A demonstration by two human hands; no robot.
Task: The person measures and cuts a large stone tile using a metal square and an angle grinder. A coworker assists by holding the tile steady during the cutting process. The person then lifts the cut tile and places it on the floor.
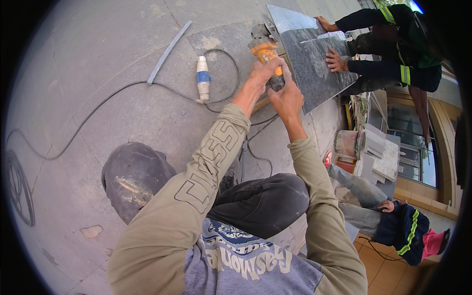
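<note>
An orange and grey angle grinder (pixel 265 53) is held in both my hands in front of me. My left hand (pixel 263 74) closes round its body, and my right hand (pixel 287 100) wraps the rear end just below. The grinder's disc (pixel 270 27) sits at the left edge of a dark grey stone slab (pixel 310 66); I cannot tell whether it touches. Across the slab, a co-worker in a dark top with reflective bands presses one hand (pixel 337 61) flat on its surface and holds the far edge with the other hand (pixel 324 23).
A white and blue cable connector (pixel 203 81) lies left of the grinder, its black cable (pixel 110 103) looping over the paving. Beyond it rests a narrow stone strip (pixel 169 51). At right are a dirty bucket (pixel 349 143), stacked offcuts (pixel 386 160) and another person (pixel 403 226).
</note>
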